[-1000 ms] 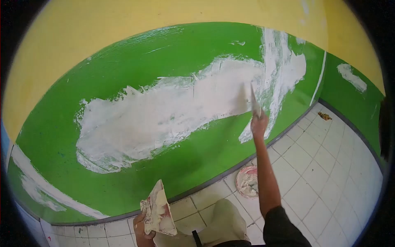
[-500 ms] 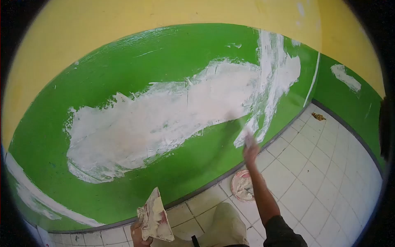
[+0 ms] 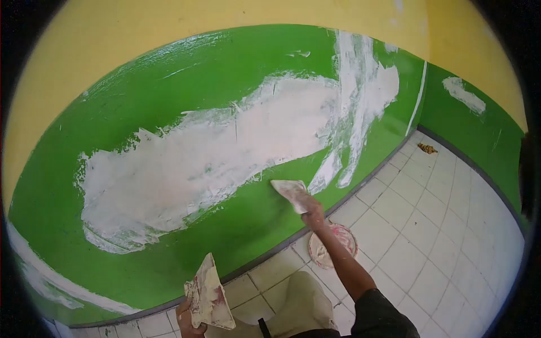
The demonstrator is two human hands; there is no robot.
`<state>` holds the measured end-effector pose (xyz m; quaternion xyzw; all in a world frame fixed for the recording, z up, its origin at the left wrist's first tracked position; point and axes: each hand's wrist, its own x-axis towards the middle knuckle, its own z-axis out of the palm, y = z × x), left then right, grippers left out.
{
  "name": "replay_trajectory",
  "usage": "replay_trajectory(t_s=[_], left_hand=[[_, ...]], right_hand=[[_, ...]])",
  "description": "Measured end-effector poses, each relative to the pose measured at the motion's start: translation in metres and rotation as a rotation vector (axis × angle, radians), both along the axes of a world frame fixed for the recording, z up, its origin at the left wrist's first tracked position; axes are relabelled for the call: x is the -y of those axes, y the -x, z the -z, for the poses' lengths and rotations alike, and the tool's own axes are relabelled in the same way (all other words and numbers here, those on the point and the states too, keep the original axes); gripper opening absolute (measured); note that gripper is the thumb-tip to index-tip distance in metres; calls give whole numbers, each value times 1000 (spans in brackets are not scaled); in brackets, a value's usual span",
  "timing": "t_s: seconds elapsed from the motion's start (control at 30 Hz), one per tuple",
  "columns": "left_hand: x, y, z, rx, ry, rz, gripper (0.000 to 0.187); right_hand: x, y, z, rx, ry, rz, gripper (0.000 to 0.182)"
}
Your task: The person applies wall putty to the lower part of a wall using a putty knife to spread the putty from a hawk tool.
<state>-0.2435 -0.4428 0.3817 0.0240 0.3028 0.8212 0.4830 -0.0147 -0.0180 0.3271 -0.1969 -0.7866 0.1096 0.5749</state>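
Observation:
At the bottom, my left hand [image 3: 187, 320] grips a flat putty-smeared board [image 3: 209, 297] by its left side, with pale filler caked over its face. My right hand [image 3: 313, 215] is wrapped round a wide putty knife [image 3: 290, 192], its broad blade whitened with filler and angled up to the left. The blade overlaps the green part of the wall [image 3: 242, 225], just below a long white patch of putty [image 3: 208, 152]. Vertical white streaks [image 3: 352, 107] run down the wall to the right of the patch. My right forearm partly covers a round tub of putty [image 3: 320, 253] on the floor.
White floor tiles [image 3: 394, 242] spread to the right, bounded by a dark skirting strip [image 3: 259, 256]. A small brown clump [image 3: 427, 148] lies near the corner. The adjoining wall carries another white patch [image 3: 464, 96]. My knee [image 3: 310, 301] shows below.
My right hand has swung left and slightly down from the streaks' lower end, bringing the putty knife into clear sight. The left hand holds the board almost as before; the view shifted slightly.

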Motion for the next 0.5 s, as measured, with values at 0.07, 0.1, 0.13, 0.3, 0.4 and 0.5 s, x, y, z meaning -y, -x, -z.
replay_trajectory(t_s=[0.07, 0.1, 0.13, 0.3, 0.4, 0.5], left_hand=[[3, 2, 2, -46, 18, -31, 44], [2, -2, -2, -48, 20, -34, 44], [-2, -7, -7, -25, -12, -18, 44], [4, -5, 16, -148, 86, -62, 44], [3, -9, 14, -217, 145, -82, 45], [4, -1, 16, 56, -94, 157, 48]], right_hand=[[-29, -23, -20, -248, -109, 132, 32], [-45, -31, -42, -304, -3, 349, 27], [-60, -37, -71, -356, 106, 566, 24], [-103, -12, -133, -442, 301, 593, 30], [-32, 43, -131, -346, 193, 577, 25], [50, 108, -92, -285, -5, 339, 50]])
